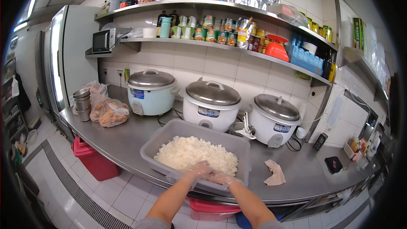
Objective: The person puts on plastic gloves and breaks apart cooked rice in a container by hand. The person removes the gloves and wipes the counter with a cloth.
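A grey plastic tub [148,161] on the steel counter holds a broad heap of cooked white rice [195,150]. Both my hands wear clear, loose plastic gloves and reach over the tub's near side. My left hand [200,170] touches the near edge of the rice. Close beside it, to the right, my right hand [221,179] is also at the rice. The fingers of both hands are mostly hidden by the rice and the glove film, so whether they are closed on any rice does not show.
Behind the tub stand a pale blue rice cooker [150,97] and two white rice cookers [207,106], [275,125], all lidded. A crumpled cloth [274,173] lies to the right. Bagged food [113,112] and metal cups [82,104] are at left. Shelves of cans [211,35] run above.
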`<state>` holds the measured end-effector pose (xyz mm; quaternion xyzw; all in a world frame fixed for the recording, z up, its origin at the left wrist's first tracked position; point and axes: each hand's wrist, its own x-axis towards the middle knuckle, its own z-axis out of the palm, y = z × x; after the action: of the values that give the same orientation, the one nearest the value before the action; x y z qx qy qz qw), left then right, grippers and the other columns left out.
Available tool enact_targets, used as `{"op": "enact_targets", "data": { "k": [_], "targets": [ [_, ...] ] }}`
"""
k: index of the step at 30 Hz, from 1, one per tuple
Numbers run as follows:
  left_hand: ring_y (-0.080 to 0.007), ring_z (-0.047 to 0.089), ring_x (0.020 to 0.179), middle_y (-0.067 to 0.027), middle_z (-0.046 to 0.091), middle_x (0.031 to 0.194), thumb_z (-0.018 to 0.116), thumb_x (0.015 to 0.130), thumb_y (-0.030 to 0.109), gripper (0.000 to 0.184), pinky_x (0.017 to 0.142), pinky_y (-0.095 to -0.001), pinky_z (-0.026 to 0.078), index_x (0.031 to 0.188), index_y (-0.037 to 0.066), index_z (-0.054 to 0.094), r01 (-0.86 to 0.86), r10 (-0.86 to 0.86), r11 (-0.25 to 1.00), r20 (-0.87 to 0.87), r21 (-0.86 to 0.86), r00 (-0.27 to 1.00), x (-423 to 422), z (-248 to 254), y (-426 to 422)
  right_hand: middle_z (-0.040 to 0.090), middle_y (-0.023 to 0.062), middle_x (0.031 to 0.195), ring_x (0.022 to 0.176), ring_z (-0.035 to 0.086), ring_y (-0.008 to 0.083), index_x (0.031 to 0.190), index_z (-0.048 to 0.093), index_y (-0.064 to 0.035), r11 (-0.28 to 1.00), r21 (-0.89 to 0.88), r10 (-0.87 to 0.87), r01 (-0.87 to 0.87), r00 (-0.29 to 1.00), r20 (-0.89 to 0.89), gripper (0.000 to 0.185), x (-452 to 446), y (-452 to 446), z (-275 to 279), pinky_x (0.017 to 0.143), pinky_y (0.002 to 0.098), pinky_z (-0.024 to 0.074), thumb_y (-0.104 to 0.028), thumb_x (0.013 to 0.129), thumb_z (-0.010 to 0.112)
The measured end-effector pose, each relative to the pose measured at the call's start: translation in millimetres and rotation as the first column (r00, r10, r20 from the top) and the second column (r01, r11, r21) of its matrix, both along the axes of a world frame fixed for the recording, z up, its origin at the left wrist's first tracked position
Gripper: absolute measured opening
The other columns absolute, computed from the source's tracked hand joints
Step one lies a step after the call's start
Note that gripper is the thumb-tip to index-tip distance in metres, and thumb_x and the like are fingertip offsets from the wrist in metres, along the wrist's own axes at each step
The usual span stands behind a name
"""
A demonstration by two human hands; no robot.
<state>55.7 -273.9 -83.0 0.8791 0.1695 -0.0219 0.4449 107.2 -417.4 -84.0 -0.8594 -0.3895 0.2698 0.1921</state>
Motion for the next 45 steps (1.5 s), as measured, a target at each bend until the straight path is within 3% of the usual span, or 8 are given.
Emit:
{"op": "enact_targets", "data": {
  "k": [21,27,29,33,36,42,44,45],
  "targets": [
    [-0.0322,0.061,0.095,-0.0187,0.064,0.097,0.057,0.073,0.016,0.038,0.084,-0.0392,0.047,0.111,0.014,0.059,-0.193,0.117,0.97,0.411,0.148,0.904,20,-51,12,0.047,0.0214,0.132,0.127,0.041,0.0304,0.134,0.039,0.0001,0.995,-0.004,0.097,-0.098,0.989,0.114,0.072,18,3,-26,0.104,0.036,0.0318,-0.044,0.08,0.058],
    [-0.0318,0.063,0.091,-0.0194,0.065,0.097,0.058,0.073,0.025,0.039,0.083,-0.0381,0.048,0.11,0.011,0.061,-0.032,0.018,0.998,0.236,0.057,0.972,0,-20,7,0.059,0.0147,0.118,0.11,0.054,0.0225,0.126,0.049,-0.0037,0.984,0.178,0.062,-0.017,0.966,-0.252,0.059,-10,-1,12,0.094,0.0326,0.0409,-0.027,0.075,0.068],
    [-0.032,0.063,0.091,-0.0194,0.065,0.098,0.058,0.075,0.028,0.038,0.082,-0.0381,0.048,0.108,0.01,0.062,-0.021,0.023,1.0,0.234,-0.012,0.972,-7,-11,3,0.061,0.0117,0.112,0.105,0.055,0.0179,0.123,0.051,-0.0041,0.962,0.271,0.077,-0.031,0.984,-0.159,0.056,-8,1,5,0.09,0.0313,0.0427,-0.023,0.074,0.07],
    [-0.0333,0.062,0.089,-0.0187,0.065,0.096,0.054,0.08,0.031,0.035,0.08,-0.0391,0.049,0.107,0.009,0.062,0.006,-0.018,0.999,0.365,0.035,0.931,5,-27,3,0.063,0.01,0.106,0.104,0.056,0.0151,0.119,0.053,-0.0036,0.929,0.363,0.116,-0.065,0.986,-0.121,0.049,6,7,-14,0.089,0.0309,0.0437,-0.019,0.077,0.07],
    [-0.0347,0.061,0.089,-0.0184,0.065,0.095,0.05,0.085,0.032,0.033,0.082,-0.0399,0.048,0.106,0.009,0.062,0.071,-0.1,0.994,0.431,0.082,0.897,-4,-20,0,0.057,0.0077,0.116,0.105,0.056,0.0179,0.118,0.052,-0.0046,0.798,0.598,0.197,0.07,0.908,-0.369,0.044,1,5,-21,0.09,0.0338,0.0444,-0.013,0.078,0.07],
    [-0.0339,0.057,0.101,-0.0186,0.061,0.104,0.052,0.087,0.037,0.037,0.088,-0.0411,0.044,0.103,0.005,0.061,0.36,-0.379,0.924,0.461,0.132,0.802,-19,-2,29,0.059,0.0141,0.111,0.103,0.056,0.0276,0.103,0.062,-0.0034,0.819,0.469,0.291,-0.33,0.944,0.157,0.026,15,12,-10,0.089,0.0359,0.0444,-0.004,0.076,0.06],
    [-0.0331,0.052,0.11,-0.0191,0.058,0.113,0.062,0.078,0.034,0.041,0.096,-0.0431,0.039,0.111,0.009,0.06,0.413,-0.513,0.74,0.049,0.531,0.857,-2,-3,68,0.058,0.0143,0.109,0.103,0.054,0.0298,0.109,0.06,-0.0067,0.833,0.443,0.194,-0.331,0.925,0.327,0.03,24,16,3,0.091,0.0394,0.0416,-0.008,0.079,0.056],
    [-0.0319,0.043,0.122,-0.0174,0.051,0.125,0.066,0.072,0.032,0.053,0.105,-0.0418,0.031,0.119,0.01,0.056,0.329,-0.521,0.737,0.186,0.59,0.833,-8,-26,105,0.055,0.016,0.115,0.106,0.052,0.0305,0.115,0.057,-0.0083,0.918,0.386,0.024,-0.093,0.984,0.178,0.036,38,16,-5,0.094,0.0398,0.0407,-0.011,0.079,0.058]
  ]
}}
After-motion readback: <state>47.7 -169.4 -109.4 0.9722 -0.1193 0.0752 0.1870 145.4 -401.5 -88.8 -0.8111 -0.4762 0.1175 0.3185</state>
